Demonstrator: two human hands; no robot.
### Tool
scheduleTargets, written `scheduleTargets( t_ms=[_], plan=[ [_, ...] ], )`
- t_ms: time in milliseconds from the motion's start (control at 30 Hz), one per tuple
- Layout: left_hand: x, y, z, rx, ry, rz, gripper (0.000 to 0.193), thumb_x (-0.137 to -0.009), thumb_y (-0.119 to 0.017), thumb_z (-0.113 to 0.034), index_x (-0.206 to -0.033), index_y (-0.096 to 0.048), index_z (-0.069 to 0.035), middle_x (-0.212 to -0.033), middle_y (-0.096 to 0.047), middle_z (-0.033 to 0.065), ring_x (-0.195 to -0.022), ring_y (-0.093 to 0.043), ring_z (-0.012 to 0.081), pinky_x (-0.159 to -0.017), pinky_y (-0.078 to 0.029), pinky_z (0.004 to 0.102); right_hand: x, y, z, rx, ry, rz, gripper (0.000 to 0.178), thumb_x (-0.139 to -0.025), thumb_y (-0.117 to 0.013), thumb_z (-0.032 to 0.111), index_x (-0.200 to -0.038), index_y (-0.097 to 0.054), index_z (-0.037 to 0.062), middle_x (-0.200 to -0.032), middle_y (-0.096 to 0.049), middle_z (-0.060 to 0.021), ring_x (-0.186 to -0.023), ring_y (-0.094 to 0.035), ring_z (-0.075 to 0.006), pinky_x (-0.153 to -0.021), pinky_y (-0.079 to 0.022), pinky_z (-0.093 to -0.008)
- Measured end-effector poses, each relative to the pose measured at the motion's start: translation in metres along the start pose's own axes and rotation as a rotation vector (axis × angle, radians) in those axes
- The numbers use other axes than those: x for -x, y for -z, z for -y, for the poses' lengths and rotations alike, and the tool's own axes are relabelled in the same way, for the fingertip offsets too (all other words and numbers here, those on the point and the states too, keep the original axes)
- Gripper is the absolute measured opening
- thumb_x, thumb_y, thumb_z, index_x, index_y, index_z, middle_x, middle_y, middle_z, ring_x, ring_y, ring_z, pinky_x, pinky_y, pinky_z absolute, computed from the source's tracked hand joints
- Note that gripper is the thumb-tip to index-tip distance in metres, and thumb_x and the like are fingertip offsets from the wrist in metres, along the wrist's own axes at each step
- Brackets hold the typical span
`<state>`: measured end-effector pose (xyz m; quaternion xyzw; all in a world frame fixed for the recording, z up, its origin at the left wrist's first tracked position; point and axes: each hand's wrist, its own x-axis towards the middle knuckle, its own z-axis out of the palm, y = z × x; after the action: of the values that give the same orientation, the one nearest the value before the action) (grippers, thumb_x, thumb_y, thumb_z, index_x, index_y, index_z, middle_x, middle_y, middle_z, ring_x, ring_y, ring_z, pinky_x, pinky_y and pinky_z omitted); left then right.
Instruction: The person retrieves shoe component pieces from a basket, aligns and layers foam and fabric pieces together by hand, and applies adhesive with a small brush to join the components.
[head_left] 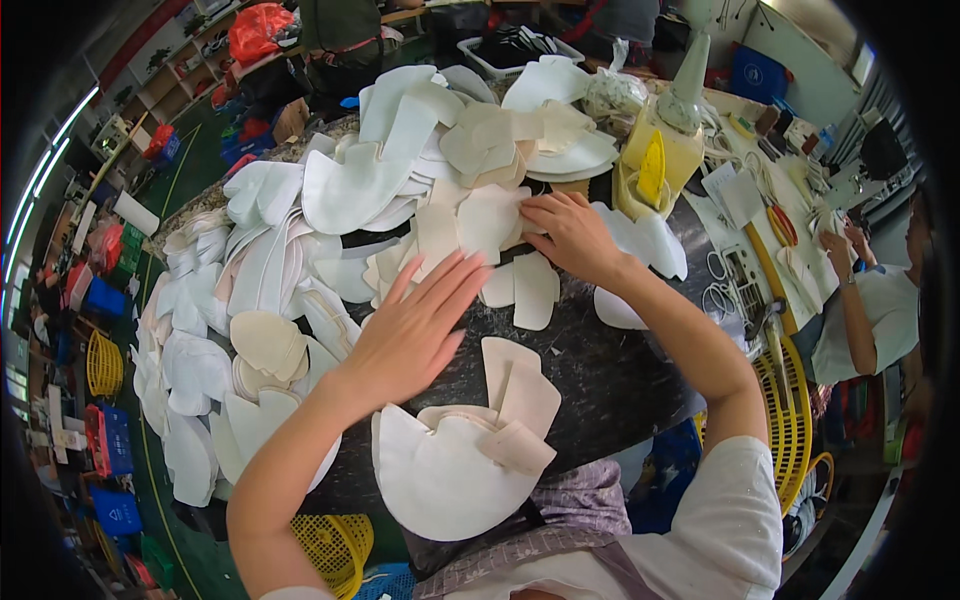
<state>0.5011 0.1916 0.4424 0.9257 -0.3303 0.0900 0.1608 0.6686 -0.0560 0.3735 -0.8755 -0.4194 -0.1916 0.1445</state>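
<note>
My left hand point(425, 325) lies with fingers stretched out, its tips on the near edge of a pile of flat cream cut pieces point(483, 222). At the pile's right side, my right hand point(575, 235) has its fingers bent over the edge of a cream piece, with thumb and fingertips closed against it. Another small cream piece point(535, 290) lies just below the right hand. Nearest to me, a large white rounded piece point(450, 480) rests at the table's front edge, with cream strips point(525, 400) lying across its upper right.
Heaps of white pieces point(265, 260) cover the dark table's point(610, 390) left and far sides. A pale tub point(670, 150) with a yellow tool point(652, 170) stands at the far right. Scissors point(717, 285) lie beyond the right edge. Yellow baskets point(335, 550) stand below. Another person point(870, 310) works at right.
</note>
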Motion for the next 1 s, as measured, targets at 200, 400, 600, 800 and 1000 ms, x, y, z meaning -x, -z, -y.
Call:
scheduleTargets(
  t_ms=[200, 400, 600, 800, 1000],
  plan=[
    [-0.031, -0.023, 0.069, -0.284, 0.045, 0.148, 0.057, -0.092, -0.061, -0.02, -0.144, -0.046, -0.003, -0.156, -0.033, 0.0163, -0.146, -0.027, 0.0295, -0.12, -0.018, 0.0501, 0.017, 0.056, -0.003, 0.163, 0.194, -0.081, 0.013, -0.082, -0.066, 0.014, -0.093, -0.07, 0.0073, -0.099, -0.069, -0.0029, -0.093, -0.063, -0.0204, -0.089, -0.047, -0.0354],
    [-0.007, -0.001, 0.009, 0.857, 0.233, -0.414, 0.052, -0.099, -0.056, -0.024, -0.143, -0.045, 0.001, -0.15, -0.042, 0.0172, -0.143, -0.034, 0.0279, -0.119, -0.021, 0.0445, 0.031, 0.13, 0.059, 0.066, 0.187, -0.411, 0.02, -0.074, -0.068, 0.013, -0.093, -0.072, 0.008, -0.104, -0.071, -0.0041, -0.092, -0.067, -0.0206, -0.079, -0.053, -0.0354],
    [0.041, 0.005, -0.068, 1.972, 0.322, -0.009, 0.054, -0.097, -0.062, -0.014, -0.144, -0.042, 0.002, -0.12, -0.065, 0.0105, -0.105, -0.065, 0.019, -0.088, -0.053, 0.0328, 0.059, 0.138, 0.106, -0.31, 0.367, -0.125, 0.041, -0.074, -0.077, 0.019, -0.113, -0.07, 0.0074, -0.124, -0.064, -0.0168, -0.109, -0.064, -0.0262, -0.097, -0.046, -0.0435],
    [0.082, -0.006, -0.14, 1.228, 0.645, 0.203, 0.041, -0.095, -0.065, -0.011, -0.131, -0.053, 0.002, -0.114, -0.068, 0.0127, -0.099, -0.069, 0.0207, -0.077, -0.055, 0.0304, 0.13, 0.108, 0.161, -1.353, -0.295, 0.412, 0.051, -0.079, -0.084, 0.016, -0.122, -0.063, -0.0028, -0.099, -0.067, -0.0105, -0.085, -0.067, -0.0158, -0.071, -0.055, -0.0286],
    [0.129, -0.021, -0.148, 1.113, 0.642, -0.027, 0.034, -0.091, -0.067, -0.006, -0.123, -0.061, 0.003, -0.099, -0.072, 0.0144, -0.085, -0.072, 0.0212, -0.075, -0.054, 0.0302, 0.165, 0.095, 0.172, -1.348, -0.265, 0.362, 0.025, -0.083, -0.077, 0.011, -0.103, -0.069, -0.0004, -0.1, -0.069, -0.012, -0.08, -0.068, -0.0195, -0.068, -0.055, -0.0301]
  ],
)
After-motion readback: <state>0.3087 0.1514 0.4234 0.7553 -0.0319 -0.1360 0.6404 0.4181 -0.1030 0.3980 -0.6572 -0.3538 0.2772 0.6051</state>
